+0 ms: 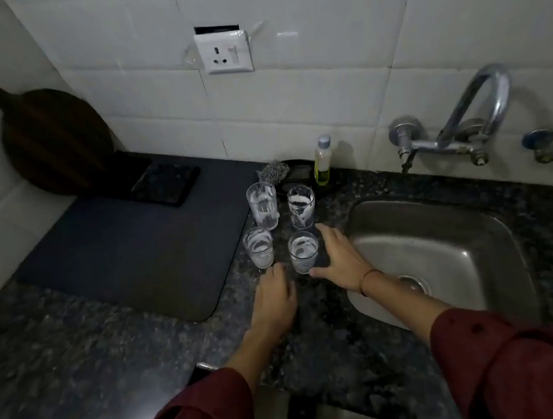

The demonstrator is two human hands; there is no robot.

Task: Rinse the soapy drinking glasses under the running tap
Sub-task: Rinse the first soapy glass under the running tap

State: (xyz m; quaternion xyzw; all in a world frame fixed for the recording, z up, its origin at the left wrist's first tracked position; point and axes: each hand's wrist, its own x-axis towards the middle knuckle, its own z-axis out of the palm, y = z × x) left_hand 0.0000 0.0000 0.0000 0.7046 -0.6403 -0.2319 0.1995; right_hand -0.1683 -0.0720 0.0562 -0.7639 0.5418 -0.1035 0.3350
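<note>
Several soapy drinking glasses stand upright on the dark granite counter, left of the sink. A tall glass (263,209) and a second glass (301,206) are at the back; two short glasses (258,247) (303,251) are in front. My right hand (337,259) is spread open just right of the front right glass, thumb close to its base. My left hand (274,295) hovers below the front glasses, fingers loosely curled, holding nothing. The curved metal tap (477,110) is on the wall at right; no water shows from it.
A steel sink (366,219) with a drain lies right of the glasses. A dark drying mat (128,250) covers the counter at left. A soap bottle (323,161) and steel scrubber (272,172) stand behind the glasses. A wooden board (53,138) leans on the tiled wall.
</note>
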